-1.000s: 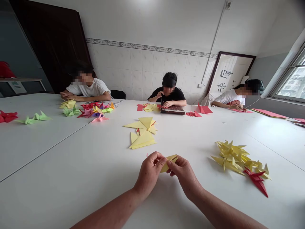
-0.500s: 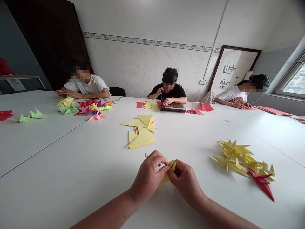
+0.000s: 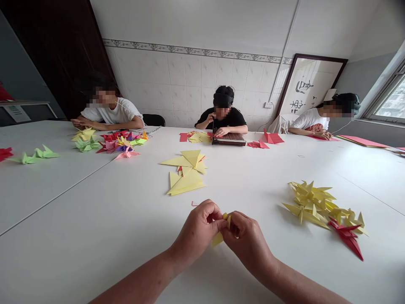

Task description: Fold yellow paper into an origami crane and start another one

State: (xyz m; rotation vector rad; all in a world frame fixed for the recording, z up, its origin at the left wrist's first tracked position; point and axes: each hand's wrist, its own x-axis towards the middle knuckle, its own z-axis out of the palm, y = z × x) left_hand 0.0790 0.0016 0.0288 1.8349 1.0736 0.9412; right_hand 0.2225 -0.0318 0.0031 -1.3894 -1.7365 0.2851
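Observation:
My left hand [image 3: 198, 233] and my right hand [image 3: 246, 240] pinch a small piece of folded yellow paper [image 3: 217, 239] between them above the white table [image 3: 95, 236]. Most of the paper is hidden by my fingers, and only its lower corner and top points show. A scrap of red paper [image 3: 193, 204] lies just beyond my left hand. To the right of my hands sits a pile of yellow origami cranes [image 3: 311, 202], with a red origami crane [image 3: 347, 237] at its near end.
Large folded yellow paper pieces [image 3: 185, 173] lie straight ahead on the table. Coloured origami cranes [image 3: 120, 144] and green cranes [image 3: 33, 157] lie to the far left. Several people sit at the far side, folding; one has a wooden zither [image 3: 228, 139] before them.
My hands have drawn closer together around the yellow paper, covering more of it. The view has tilted slightly, shifting the room in the picture.

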